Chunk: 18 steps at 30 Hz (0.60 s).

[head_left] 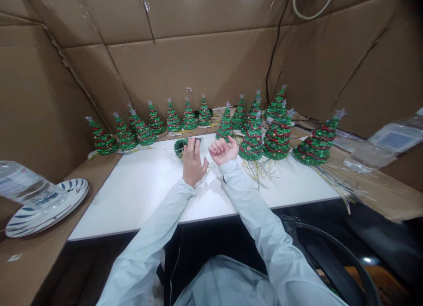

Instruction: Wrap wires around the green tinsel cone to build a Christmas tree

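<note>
A small green tinsel tree (180, 147) lies on its side on the white board (139, 187), its hollow round base turned toward me. My left hand (194, 162) is over it with fingers stretched out, covering part of the tree; whether they touch it I cannot tell. Thin pale wire ends stick out around its base. Just to the right, my right hand (224, 151) is turned palm up, fingers loosely curled, thumb apart, and nothing shows in it. Beside that hand stands a decorated tinsel tree (251, 140) with red garland and loose wires at its foot.
Several more decorated trees (170, 116) line the back and right of the board. A plate (77, 191) with a plastic bottle (26, 184) is at left; another bottle (380, 147) is at right. Cardboard walls (198, 63) enclose the table, and a black cable (276, 46) hangs behind.
</note>
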Tool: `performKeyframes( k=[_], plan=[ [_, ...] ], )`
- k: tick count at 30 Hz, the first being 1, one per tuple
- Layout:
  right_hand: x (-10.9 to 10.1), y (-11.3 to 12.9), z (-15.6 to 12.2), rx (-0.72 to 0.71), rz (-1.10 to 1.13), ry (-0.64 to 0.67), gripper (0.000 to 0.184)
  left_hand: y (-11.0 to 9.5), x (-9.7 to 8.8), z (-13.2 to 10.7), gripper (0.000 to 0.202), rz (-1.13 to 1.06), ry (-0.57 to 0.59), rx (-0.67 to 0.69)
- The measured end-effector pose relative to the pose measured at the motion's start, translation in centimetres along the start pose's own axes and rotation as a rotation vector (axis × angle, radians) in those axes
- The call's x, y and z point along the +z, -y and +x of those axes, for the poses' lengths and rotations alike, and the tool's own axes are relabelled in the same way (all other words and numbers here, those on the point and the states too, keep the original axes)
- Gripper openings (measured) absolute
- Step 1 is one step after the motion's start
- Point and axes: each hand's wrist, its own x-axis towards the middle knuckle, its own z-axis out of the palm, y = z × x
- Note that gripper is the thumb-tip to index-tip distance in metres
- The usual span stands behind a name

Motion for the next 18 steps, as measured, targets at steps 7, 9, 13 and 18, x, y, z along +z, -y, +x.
performKeyframes(
  k=[7,9,13,18],
  plan=[
    [0.44,-0.85,-0.27,0.023,-0.119,0.049,0.052,-0.22,0.16,-0.18,0.060,-0.002,0.104,0.108],
    [0.47,-0.90,-0.26,0.034,-0.128,0.051,0.053,-0.39,0.21,-0.25,0.059,0.003,0.119,0.119],
    [0.53,-0.71,-0.29,0.058,-0.122,0.049,0.052,-0.78,0.39,-0.44,0.062,0.003,0.127,0.119],
    [0.65,-0.77,-0.20,0.058,-0.194,0.024,0.051,-0.88,0.67,-0.57,0.058,-0.135,0.129,0.070]
  ],
)
